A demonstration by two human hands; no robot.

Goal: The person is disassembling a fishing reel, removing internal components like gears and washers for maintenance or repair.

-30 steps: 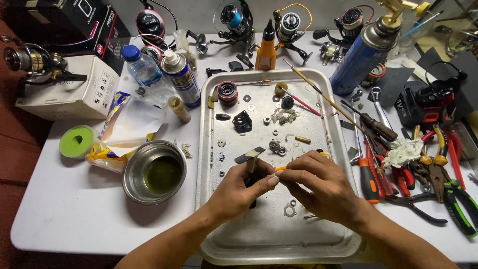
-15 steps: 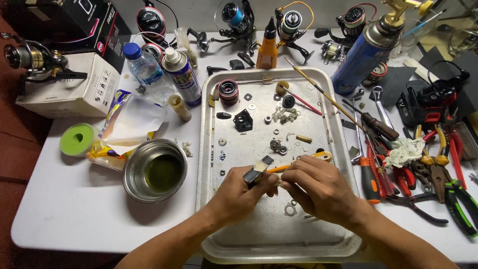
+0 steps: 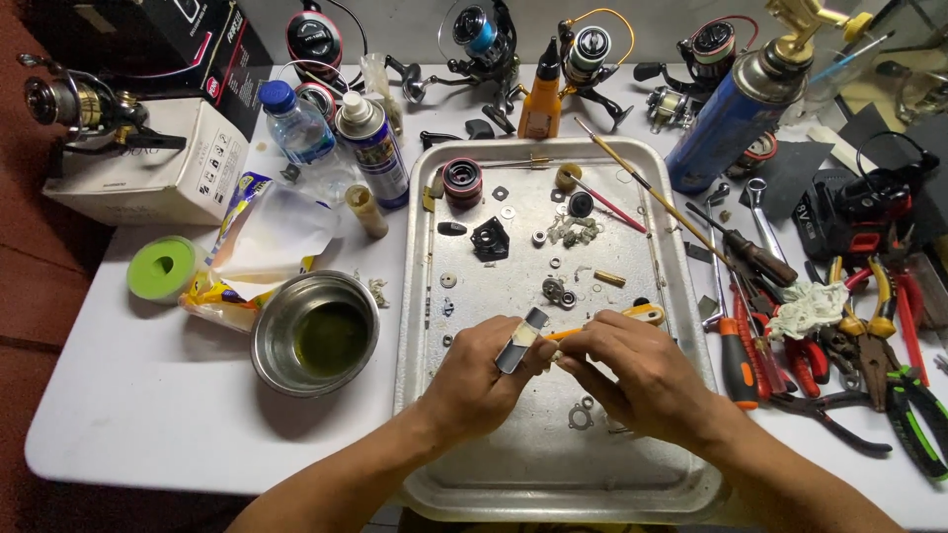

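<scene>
Head view, left fingers pinching small metal part, right fingers gripping yellow brush against it

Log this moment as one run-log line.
left hand: holds small metal part | right hand: works orange-handled tool on it | over metal tray

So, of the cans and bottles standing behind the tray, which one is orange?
The small pointed-cap bottle just beyond the tray's far edge is orange. The water bottle is clear with a blue cap, the spray can white-capped, the gas canister blue.
</scene>
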